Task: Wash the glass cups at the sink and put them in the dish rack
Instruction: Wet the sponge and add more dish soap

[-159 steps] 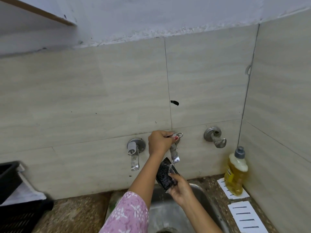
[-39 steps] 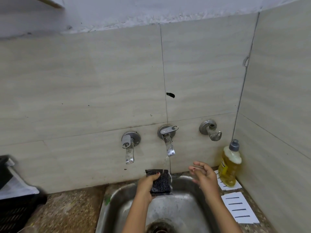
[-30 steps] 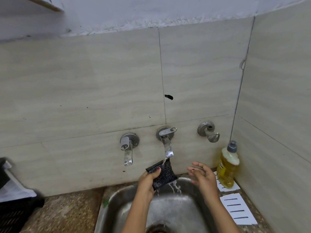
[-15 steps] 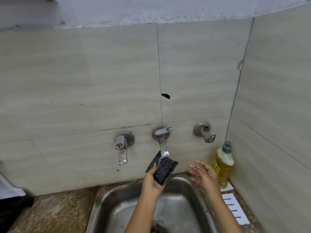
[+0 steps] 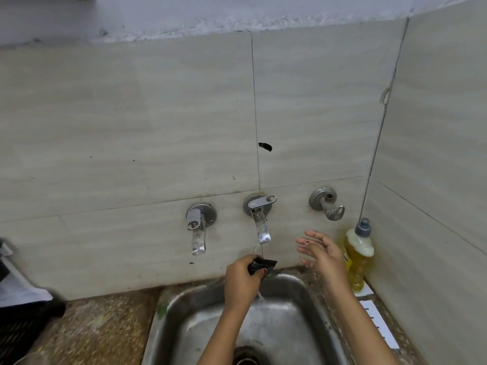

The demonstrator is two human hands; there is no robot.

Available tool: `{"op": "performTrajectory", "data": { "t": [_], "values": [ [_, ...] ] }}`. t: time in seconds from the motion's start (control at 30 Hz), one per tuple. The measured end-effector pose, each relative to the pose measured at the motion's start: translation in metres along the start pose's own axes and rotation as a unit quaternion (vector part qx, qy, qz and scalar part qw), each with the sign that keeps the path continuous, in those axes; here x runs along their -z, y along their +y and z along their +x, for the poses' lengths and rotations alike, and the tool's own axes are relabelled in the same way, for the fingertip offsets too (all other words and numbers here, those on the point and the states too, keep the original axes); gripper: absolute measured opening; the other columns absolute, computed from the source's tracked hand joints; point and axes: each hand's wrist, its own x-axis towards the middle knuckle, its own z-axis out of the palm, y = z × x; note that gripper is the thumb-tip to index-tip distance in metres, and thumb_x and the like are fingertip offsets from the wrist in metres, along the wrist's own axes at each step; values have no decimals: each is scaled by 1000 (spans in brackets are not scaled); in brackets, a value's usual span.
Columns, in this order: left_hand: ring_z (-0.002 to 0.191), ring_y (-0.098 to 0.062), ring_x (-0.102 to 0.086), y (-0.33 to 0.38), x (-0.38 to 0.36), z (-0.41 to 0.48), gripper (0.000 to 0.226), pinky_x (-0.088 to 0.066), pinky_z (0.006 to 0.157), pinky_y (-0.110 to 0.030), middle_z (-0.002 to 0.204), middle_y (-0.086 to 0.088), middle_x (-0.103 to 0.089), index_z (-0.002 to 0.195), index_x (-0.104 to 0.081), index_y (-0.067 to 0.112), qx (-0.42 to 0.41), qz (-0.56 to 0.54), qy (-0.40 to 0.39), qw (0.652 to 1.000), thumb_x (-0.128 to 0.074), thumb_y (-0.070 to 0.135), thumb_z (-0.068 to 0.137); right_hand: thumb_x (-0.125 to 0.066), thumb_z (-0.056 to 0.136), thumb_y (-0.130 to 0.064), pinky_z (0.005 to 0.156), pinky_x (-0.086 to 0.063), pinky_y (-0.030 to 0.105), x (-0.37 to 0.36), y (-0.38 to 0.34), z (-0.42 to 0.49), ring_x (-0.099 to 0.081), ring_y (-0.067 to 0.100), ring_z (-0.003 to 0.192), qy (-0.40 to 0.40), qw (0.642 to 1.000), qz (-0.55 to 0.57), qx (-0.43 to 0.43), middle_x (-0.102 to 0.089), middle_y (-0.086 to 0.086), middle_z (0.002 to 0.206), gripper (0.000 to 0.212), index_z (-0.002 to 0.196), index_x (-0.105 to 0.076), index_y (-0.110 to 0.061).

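My left hand (image 5: 241,281) squeezes a black scrub sponge (image 5: 261,265) in its fist under the water running from the middle tap (image 5: 259,219). Water drips from the fist into the steel sink (image 5: 290,322). My right hand (image 5: 320,255) is held up to the right of the stream with fingers spread, holding nothing. No glass cup is in view. A black dish rack (image 5: 15,330) shows partly at the left edge.
A yellow dish soap bottle (image 5: 359,255) stands in the right corner by the tiled wall. White lined pads (image 5: 379,322) lie on the counter beside the sink. A second tap (image 5: 197,227) and a wall valve (image 5: 328,204) flank the middle tap. Speckled countertop (image 5: 100,330) lies left of the sink.
My left hand has lowered the sponge from the spout and closed round it, squeezing it. The right hand stays raised and spread. The view shifted slightly left.
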Motion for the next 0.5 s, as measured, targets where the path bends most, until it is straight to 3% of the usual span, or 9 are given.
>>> {"op": "performTrajectory", "data": {
  "t": [0.07,0.17,0.23,0.33,0.4,0.43,0.5],
  "values": [
    [82,-8,-62,1,-1,-1,20,-44,68,-4,87,5,-69,95,-72,14,-1,-10,6,1000,-69,3,78,-46,92,2,69,-49,31,-7,-11,3,-62,16,81,-18,999,-17,28,-68,2,92,23,98,-58,-17],
    [86,-21,-66,3,-1,3,17,-53,68,-18,85,-1,-69,85,-65,14,87,-181,20,979,-67,-2,80,-46,91,4,68,-48,29,-16,-27,9,-61,13,77,-48,997,-25,61,-67,-1,89,25,98,-57,-18],
    [83,-22,-65,9,0,4,16,-55,66,-24,88,-6,-69,87,-63,11,173,-336,15,926,-63,-5,83,-48,91,3,66,-46,26,-21,-36,13,-60,12,78,-73,993,-36,82,-67,-1,89,27,95,-57,-22],
    [80,-27,-64,8,1,4,10,-55,69,-37,89,-12,-68,92,-59,8,297,-481,11,825,-58,0,87,-52,88,2,69,-47,25,-27,-50,20,-60,10,87,-109,982,-83,132,-66,-3,94,31,94,-57,-28],
    [67,-28,-66,7,3,3,4,-56,49,-32,78,-14,-69,91,-57,7,361,-525,-2,771,-56,4,88,-54,87,1,74,-48,25,-31,-56,23,-59,7,89,-120,967,-137,179,-64,-5,100,33,97,-57,-30],
    [57,-27,-67,7,3,2,1,-52,41,-28,69,-14,-70,89,-57,5,383,-531,-13,756,-56,5,88,-55,87,-1,76,-48,21,-33,-59,25,-58,5,89,-122,956,-174,204,-62,-6,104,32,101,-57,-29],
    [43,-23,-64,6,3,-2,3,-47,34,-21,57,-13,-68,85,-57,3,396,-512,-30,761,-58,4,87,-58,88,-7,77,-45,16,-37,-62,27,-55,5,96,-132,922,-262,254,-55,-8,116,35,117,-56,-27]
  ]
}}
